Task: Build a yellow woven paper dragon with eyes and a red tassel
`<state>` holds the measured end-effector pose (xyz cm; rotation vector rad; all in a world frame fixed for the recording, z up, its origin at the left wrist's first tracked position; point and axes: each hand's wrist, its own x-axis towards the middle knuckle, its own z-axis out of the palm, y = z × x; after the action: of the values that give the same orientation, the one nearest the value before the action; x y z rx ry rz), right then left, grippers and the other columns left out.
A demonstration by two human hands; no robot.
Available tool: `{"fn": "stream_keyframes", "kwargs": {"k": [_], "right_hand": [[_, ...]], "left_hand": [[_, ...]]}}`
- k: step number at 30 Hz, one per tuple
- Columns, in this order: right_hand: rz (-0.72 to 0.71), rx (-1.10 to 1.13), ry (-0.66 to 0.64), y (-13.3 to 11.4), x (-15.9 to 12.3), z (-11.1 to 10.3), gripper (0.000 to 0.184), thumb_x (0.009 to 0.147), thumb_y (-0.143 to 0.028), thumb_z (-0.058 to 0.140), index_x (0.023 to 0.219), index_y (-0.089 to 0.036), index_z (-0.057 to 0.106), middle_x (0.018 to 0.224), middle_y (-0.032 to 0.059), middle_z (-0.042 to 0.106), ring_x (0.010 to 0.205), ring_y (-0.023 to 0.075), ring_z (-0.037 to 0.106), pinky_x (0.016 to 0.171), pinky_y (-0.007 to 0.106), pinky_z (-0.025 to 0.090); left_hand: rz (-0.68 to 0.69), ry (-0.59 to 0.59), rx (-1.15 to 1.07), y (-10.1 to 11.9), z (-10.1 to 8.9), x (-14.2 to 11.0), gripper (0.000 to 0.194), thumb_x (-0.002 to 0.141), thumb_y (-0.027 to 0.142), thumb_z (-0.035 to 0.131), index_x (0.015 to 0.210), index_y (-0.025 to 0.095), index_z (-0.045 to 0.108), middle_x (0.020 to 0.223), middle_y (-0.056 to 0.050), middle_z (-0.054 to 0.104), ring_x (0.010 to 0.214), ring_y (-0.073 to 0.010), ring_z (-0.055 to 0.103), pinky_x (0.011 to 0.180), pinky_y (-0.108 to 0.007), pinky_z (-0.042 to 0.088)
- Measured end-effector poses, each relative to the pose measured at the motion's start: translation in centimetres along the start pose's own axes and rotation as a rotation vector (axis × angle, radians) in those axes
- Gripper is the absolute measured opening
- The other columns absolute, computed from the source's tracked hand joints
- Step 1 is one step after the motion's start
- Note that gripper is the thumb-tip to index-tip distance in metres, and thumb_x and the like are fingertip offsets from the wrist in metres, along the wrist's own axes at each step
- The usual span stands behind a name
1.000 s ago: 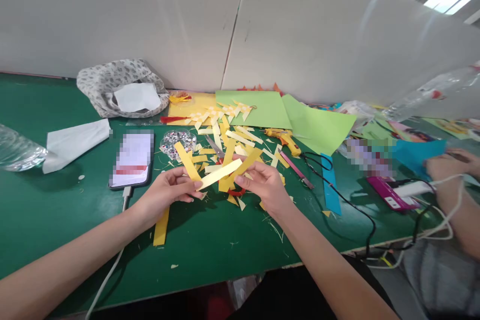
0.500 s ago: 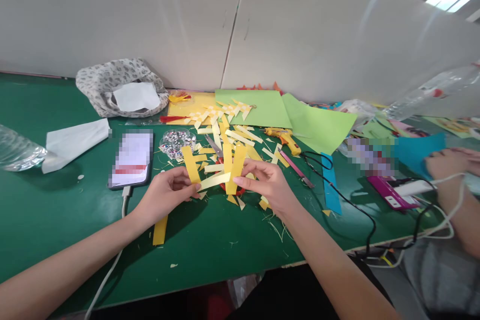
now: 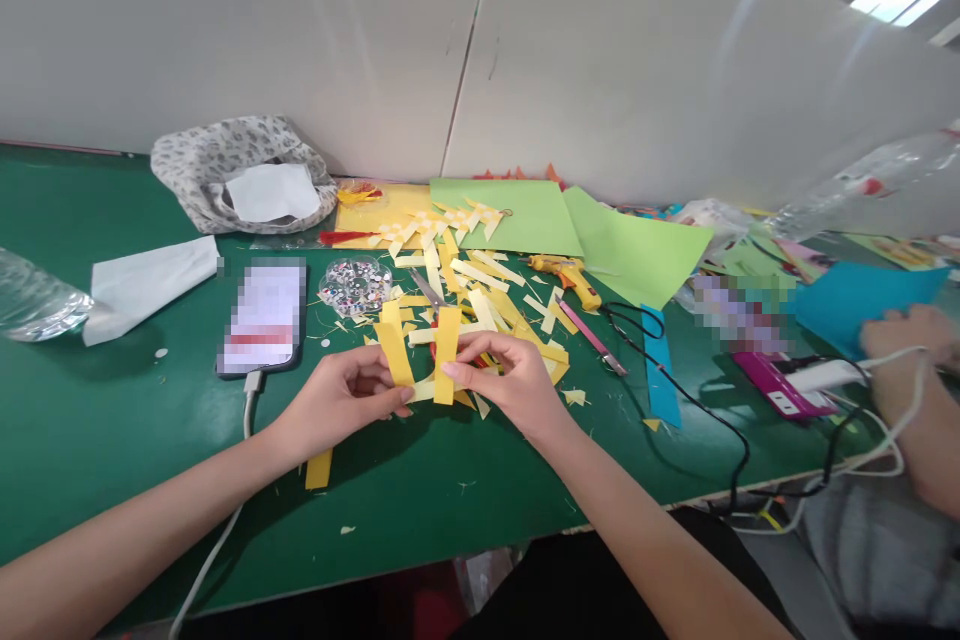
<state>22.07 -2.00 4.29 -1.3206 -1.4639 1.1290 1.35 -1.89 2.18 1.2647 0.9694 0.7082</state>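
My left hand (image 3: 349, 405) pinches a folded yellow paper strip (image 3: 394, 348) between thumb and fingers. A second yellow paper strip (image 3: 448, 355) stands upright in the closed fingers of my right hand (image 3: 506, 380). Low between the two hands, a pale yellow strip (image 3: 424, 389) spans the gap and meets both. Scissors (image 3: 426, 290) lie behind them, their red handles mostly hidden by the strips and my right hand. Loose yellow and cream strips (image 3: 480, 272) are heaped around the scissors. Another yellow strip (image 3: 319, 469) sits on the table below my left wrist.
A phone (image 3: 262, 315) on a white cable and a case of small beads (image 3: 355, 286) are left of the scraps. Rightward lie a yellow glue gun (image 3: 574, 280), a pink cutter (image 3: 592, 338) and a black cord (image 3: 697, 398). Another person's hand (image 3: 900, 335) touches blue paper (image 3: 847, 305).
My right hand has moved left with its strip, so the two upright strips stand closer together. At the right, the other person's blue paper has shifted rightward.
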Motion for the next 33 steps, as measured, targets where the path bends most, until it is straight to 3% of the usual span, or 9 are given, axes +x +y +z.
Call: {"fn": "stream_keyframes", "kwargs": {"k": [4,8,11,17,22,28,33], "right_hand": [[-0.031,0.033,-0.016,-0.2,-0.2,0.3,0.021,0.064,-0.03,0.075,0.075,-0.022,0.06,0.089,0.0025,0.067,0.082,0.0166,0.063,0.08,0.035,0.05],[0.05,0.119,-0.134,-0.5,-0.1,-0.3,0.051,0.06,-0.026,0.078,0.102,-0.024,0.049,0.094,0.0026,0.066,0.077,0.0149,0.062,0.074,0.033,0.051],[0.09,0.125,-0.199,-0.6,0.0,-0.8,0.059,0.062,-0.025,0.077,0.111,-0.024,0.045,0.087,0.0015,0.067,0.077,0.0156,0.062,0.071,0.033,0.051],[0.011,0.021,-0.157,-1.3,-0.6,-0.4,0.041,0.068,-0.023,0.07,0.105,-0.023,0.051,0.086,0.0012,0.065,0.08,0.0156,0.062,0.07,0.03,0.051],[-0.114,-0.122,-0.14,-1.5,-1.0,0.0,0.034,0.071,-0.019,0.065,0.104,-0.024,0.055,0.094,0.0028,0.065,0.089,0.0166,0.062,0.081,0.033,0.05],[-0.03,-0.219,-0.2,-1.4,-0.7,-0.5,0.034,0.07,-0.019,0.064,0.103,-0.023,0.059,0.086,0.0014,0.067,0.075,0.0154,0.062,0.072,0.031,0.052],[-0.008,-0.307,-0.158,-1.9,-0.8,-0.3,0.021,0.068,-0.021,0.069,0.088,-0.023,0.066,0.093,0.0025,0.068,0.086,0.0186,0.063,0.073,0.031,0.051]], "left_hand": [[-0.036,-0.03,-0.047,0.1,-0.1,0.2,0.02,0.071,0.028,0.071,0.083,0.016,0.06,0.075,0.0,0.068,0.065,-0.0142,0.068,0.057,-0.021,0.053],[-0.028,-0.046,-0.052,0.1,-0.2,0.1,0.02,0.072,0.028,0.071,0.083,0.016,0.059,0.074,0.0,0.068,0.066,-0.014,0.067,0.059,-0.022,0.053],[-0.014,-0.071,-0.042,0.1,-0.1,0.0,0.018,0.073,0.027,0.07,0.084,0.016,0.06,0.075,-0.001,0.068,0.07,-0.0143,0.068,0.064,-0.024,0.054],[-0.018,-0.064,0.009,0.0,0.1,0.1,0.02,0.072,0.028,0.071,0.087,0.016,0.063,0.081,-0.002,0.071,0.073,-0.0136,0.067,0.068,-0.024,0.053],[-0.009,-0.046,0.05,-0.3,0.0,0.2,0.023,0.073,0.031,0.069,0.09,0.017,0.063,0.082,-0.004,0.071,0.075,-0.0158,0.067,0.069,-0.027,0.054],[-0.002,-0.053,0.045,-0.5,0.0,0.3,0.021,0.072,0.03,0.07,0.084,0.016,0.059,0.078,-0.002,0.069,0.073,-0.0146,0.066,0.07,-0.026,0.053],[-0.008,-0.047,0.027,-0.5,0.1,0.3,0.022,0.071,0.028,0.071,0.083,0.016,0.057,0.075,-0.002,0.068,0.07,-0.0136,0.065,0.066,-0.024,0.051]]}}
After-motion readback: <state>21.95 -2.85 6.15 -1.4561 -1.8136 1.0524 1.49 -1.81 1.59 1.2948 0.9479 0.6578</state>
